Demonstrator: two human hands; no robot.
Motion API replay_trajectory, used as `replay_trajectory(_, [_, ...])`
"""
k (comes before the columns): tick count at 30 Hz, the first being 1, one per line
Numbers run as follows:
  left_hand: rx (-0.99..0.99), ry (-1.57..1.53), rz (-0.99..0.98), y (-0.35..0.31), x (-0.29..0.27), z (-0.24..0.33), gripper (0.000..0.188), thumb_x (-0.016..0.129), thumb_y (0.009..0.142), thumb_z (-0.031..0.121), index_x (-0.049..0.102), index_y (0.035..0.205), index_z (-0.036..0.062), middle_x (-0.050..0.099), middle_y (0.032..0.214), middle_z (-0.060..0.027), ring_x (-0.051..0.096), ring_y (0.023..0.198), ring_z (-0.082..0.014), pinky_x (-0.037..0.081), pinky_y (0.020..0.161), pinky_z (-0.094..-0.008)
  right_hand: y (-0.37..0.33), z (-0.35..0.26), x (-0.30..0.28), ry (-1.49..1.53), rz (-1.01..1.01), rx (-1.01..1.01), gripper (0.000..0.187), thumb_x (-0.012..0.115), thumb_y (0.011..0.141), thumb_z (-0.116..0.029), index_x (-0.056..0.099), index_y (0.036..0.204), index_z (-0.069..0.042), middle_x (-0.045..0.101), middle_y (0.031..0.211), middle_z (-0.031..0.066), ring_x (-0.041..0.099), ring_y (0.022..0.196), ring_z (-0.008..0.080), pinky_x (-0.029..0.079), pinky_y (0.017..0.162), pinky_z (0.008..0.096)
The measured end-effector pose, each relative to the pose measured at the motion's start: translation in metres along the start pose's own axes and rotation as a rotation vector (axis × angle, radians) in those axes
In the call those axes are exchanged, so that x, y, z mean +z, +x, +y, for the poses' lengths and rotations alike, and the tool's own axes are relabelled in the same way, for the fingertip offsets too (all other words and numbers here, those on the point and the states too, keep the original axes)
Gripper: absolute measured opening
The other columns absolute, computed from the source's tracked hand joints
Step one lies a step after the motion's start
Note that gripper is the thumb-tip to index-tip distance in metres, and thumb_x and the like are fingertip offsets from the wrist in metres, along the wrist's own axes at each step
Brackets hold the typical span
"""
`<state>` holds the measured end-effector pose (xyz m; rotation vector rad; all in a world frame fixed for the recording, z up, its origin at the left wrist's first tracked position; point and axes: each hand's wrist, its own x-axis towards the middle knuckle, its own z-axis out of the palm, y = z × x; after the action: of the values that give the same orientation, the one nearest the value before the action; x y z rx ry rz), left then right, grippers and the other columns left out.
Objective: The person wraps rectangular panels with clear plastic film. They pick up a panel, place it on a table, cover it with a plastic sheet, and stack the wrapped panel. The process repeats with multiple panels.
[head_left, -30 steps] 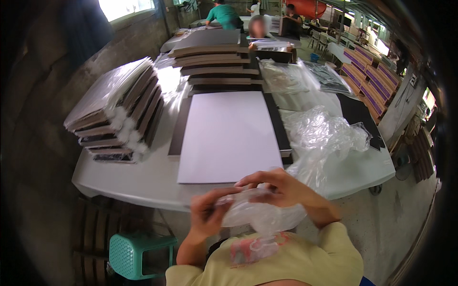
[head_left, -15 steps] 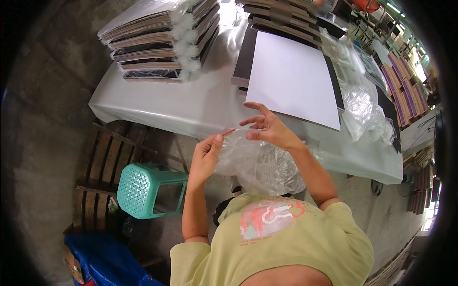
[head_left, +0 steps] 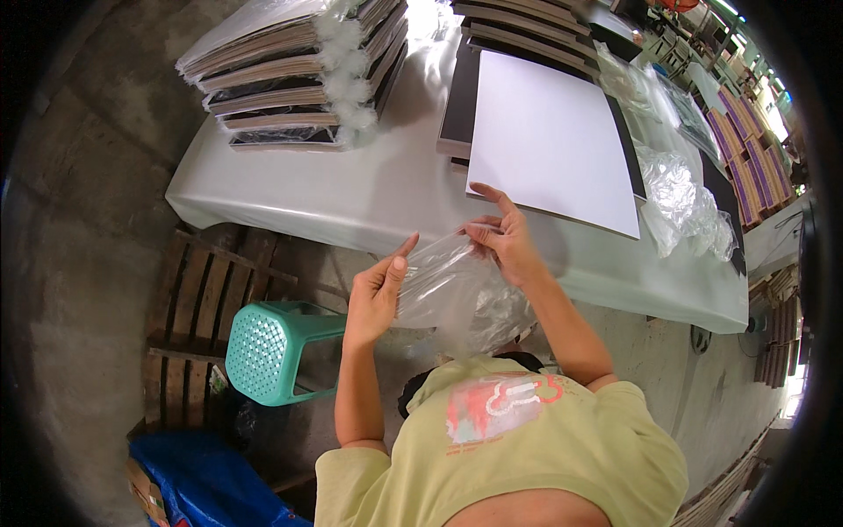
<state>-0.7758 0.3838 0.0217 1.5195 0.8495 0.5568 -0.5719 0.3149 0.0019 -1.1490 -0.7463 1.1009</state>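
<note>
– Two grips: state them.
– Bare left hand (head_left: 374, 297) pinches one side of a clear, crinkled plastic film (head_left: 443, 285); bare right hand (head_left: 507, 244) pinches the other, index finger extended.
– Film's location?
– Stretched between both hands, near the long, white-covered table (head_left: 272, 198).

A head-worn fisheye looks down over left hand (head_left: 374, 295) and right hand (head_left: 511, 246).

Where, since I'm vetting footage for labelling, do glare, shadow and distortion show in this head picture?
Head view: glare whitens the table toward the top; head view: a soft shadow darkens it left of the white sheet; head view: glints streak the held clear plastic and the crumpled plastic at right; head view: the sheet's right edge bows, and blackness swallows the corners.
</note>
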Motion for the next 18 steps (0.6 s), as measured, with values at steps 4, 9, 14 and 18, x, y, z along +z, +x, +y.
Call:
replay_trajectory(4, [0.017, 0.120, 0.011, 0.009, 0.005, -0.002, 0.037, 0.046, 0.089, 0.036, 0.057, 0.111, 0.0086, 0.057, 0.066, -0.0022, 0.045, 0.059, -0.0059, 0.040, 0.059, -0.0230, 0.006, -0.012, -0.004, -0.029, 0.089, 0.006, 0.051, 0.057, 0.080, -0.005, 0.035, 0.126, -0.010, 0.064, 0.084, 0.0120, 0.049, 0.043, 0.0069, 0.037, 0.038, 0.0186])
replay_trajectory(9, [0.024, 0.248, 0.018, 0.017, 0.013, 0.002, 0.037, 0.047, 0.088, 0.036, 0.058, 0.109, 0.0073, 0.063, 0.093, -0.0133, 0.056, 0.078, -0.0118, 0.043, 0.075, -0.0256, 0.004, -0.016, -0.011, -0.010, 0.151, -0.055, 0.039, 0.061, 0.078, -0.007, 0.046, 0.114, -0.003, 0.065, 0.081, 0.0110, 0.044, 0.039, 0.0049, 0.034, 0.035, 0.0180])
replay_trajectory(14, [-0.030, 0.365, -0.046, 0.029, 0.025, 0.007, 0.036, 0.052, 0.086, 0.034, 0.058, 0.108, 0.0067, 0.064, 0.080, -0.0111, 0.058, 0.075, -0.0173, 0.045, 0.063, -0.0259, 0.003, -0.001, -0.034, -0.139, 0.329, -0.082, 0.019, 0.068, 0.073, -0.014, 0.062, 0.082, 0.001, 0.063, 0.067, 0.0072, 0.040, 0.037, 0.0031, 0.031, 0.033, 0.0179])
replay_trajectory(18, [0.518, 0.335, 0.208, 0.037, 0.064, 0.008, 0.036, 0.059, 0.082, 0.024, 0.055, 0.112, 0.0058, 0.061, 0.072, -0.0073, 0.057, 0.064, -0.0156, 0.045, 0.056, -0.0252, -0.002, -0.005, -0.030, -0.094, 0.322, -0.129, 0.018, 0.070, 0.073, -0.019, 0.062, 0.072, -0.002, 0.055, 0.055, 0.0000, 0.037, 0.039, 0.0033, 0.028, 0.036, 0.0187])
